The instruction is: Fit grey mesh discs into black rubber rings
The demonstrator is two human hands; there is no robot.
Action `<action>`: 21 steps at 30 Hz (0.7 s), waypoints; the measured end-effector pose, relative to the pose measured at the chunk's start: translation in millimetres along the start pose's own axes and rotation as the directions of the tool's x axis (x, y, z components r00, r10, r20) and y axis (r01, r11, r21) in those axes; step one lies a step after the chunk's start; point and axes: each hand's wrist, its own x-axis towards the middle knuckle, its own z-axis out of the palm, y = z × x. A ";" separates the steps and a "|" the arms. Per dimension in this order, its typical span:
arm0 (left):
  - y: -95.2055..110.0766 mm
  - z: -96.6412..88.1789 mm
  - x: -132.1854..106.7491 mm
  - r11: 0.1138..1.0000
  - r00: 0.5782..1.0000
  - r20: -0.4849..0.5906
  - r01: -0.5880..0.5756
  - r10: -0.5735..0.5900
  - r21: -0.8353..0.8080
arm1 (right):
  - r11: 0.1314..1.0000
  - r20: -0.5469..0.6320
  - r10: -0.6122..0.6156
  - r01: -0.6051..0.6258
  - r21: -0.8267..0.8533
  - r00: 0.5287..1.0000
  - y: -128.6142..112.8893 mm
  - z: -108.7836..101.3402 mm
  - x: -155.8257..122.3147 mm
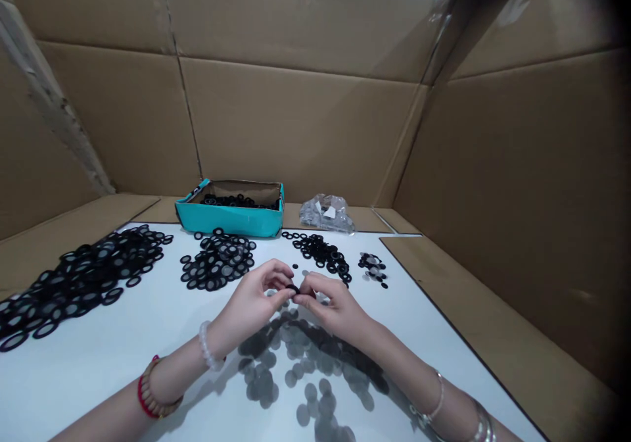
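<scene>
Between the fingertips of both hands is a small black ring (293,289), held up over the white table top. My left hand (263,294) pinches it from the left, thumb and forefinger closed. From the right, my right hand (332,302) pinches the same ring. Fingers partly cover it, so whether a disc sits inside cannot be made out. Below the hands, thin grey translucent discs (323,406) lie scattered and overlapping. Just beyond the fingers is a pile of plain black rings (323,252).
Black rings with grey centres form a long heap (93,277) at left and a smaller pile (219,261) nearer the middle. Behind stand a teal box (229,220) of black rings and a clear plastic bag (325,213). Small pieces (373,266) lie right. Cardboard walls (296,120) enclose the table.
</scene>
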 end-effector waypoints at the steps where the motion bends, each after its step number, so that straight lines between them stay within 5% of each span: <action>1: -0.6 0.4 0.0 1.000 1.000 -0.010 0.007 -0.007 -0.004 | 1.000 -0.001 0.002 -0.002 -0.005 1.000 -0.1 0.4 -0.3; 11: 16.0 -8.6 3.6 0.943 0.961 0.081 0.274 -0.263 -0.190 | 0.930 0.030 0.185 -0.185 0.317 0.982 2.2 0.8 2.1; 21: 7.7 -6.1 5.5 0.961 0.977 0.044 0.213 -0.209 -0.174 | 0.916 0.042 0.197 -0.200 0.347 0.979 0.9 1.2 0.0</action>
